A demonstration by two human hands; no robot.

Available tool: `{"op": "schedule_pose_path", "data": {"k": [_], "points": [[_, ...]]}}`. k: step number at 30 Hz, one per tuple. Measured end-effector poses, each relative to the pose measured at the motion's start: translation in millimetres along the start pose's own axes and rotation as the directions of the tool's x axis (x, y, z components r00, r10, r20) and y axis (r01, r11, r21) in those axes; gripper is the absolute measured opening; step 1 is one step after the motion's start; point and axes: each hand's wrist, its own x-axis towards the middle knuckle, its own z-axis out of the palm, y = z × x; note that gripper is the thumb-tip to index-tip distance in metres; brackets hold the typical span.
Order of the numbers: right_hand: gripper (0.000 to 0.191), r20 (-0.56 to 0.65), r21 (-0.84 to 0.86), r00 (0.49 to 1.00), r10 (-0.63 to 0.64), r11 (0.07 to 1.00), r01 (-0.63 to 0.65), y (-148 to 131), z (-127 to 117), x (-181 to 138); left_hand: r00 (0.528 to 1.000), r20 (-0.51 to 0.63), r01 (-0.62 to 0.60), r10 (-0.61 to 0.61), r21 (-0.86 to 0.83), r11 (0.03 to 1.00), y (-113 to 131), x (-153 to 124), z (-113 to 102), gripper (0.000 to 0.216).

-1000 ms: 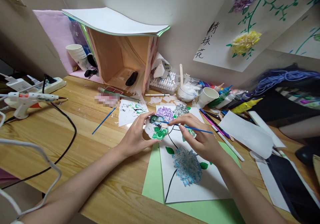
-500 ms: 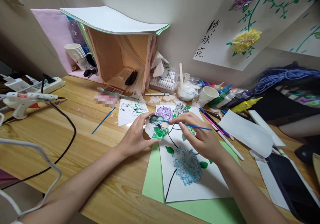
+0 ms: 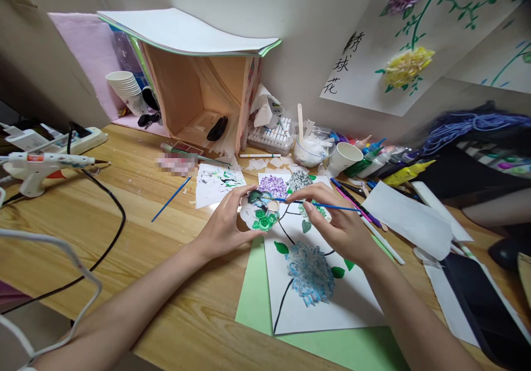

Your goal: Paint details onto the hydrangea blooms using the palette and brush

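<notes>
At the left, a glue gun is set on the wooden table, and nearer the middle a loose brush is laid beside a paint-marked paper. Next comes the left hand, by which a round palette is held up near the top left of a white sheet; paint appears to be being picked up or worked there with a thin paintbrush, its tip brought to the dark well, though whether the paint is touched cannot be told. For any move out of the well, a level palette and a tip kept off the rim seem to be called for. The palette is gripped by its edge, thumb and fingers spread about as wide as the dish. Below it, on the sheet, a blue flower is seen with green leaves and dark stems, a green sheet being laid underneath. To the right, the paintbrush is pinched by the right hand, the fingertips nearly closed on the handle, which is pointed rightward. Farther right, pens and a dark phone are laid out.
</notes>
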Motion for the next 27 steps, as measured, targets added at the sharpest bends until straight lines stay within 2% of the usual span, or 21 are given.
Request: {"op": "schedule_pose_path", "data": {"k": [3,7,21,25,27], "points": [[0.021,-0.01,-0.005,1.0,-0.018,1.0,0.018,-0.3,1.7,-0.8,1.0,0.0,0.005,-0.005,-0.001,1.0,-0.2,-0.2,0.0,0.08],[0.022,0.042,0.017,0.998,-0.042,0.999,0.041,-0.9,3.5,-1.2,1.0,0.0,0.007,-0.007,-0.003,1.0,-0.1,-0.1,0.2,0.08],[0.029,-0.009,0.094,0.985,0.174,0.981,-0.172,-2.6,1.8,1.6,1.0,-0.009,-0.007,0.007,-0.011,1.0,0.2,-0.1,0.6,0.082],[0.03,0.021,0.129,0.985,0.173,0.976,-0.174,-1.2,1.8,2.1,1.0,-0.009,-0.007,0.007,0.002,1.0,0.6,0.0,0.4,0.081],[0.029,-0.018,0.157,0.986,0.164,0.975,-0.159,2.5,0.8,2.0,1.0,-0.01,-0.002,0.002,0.011,1.0,0.8,0.6,0.4,0.08]]}}
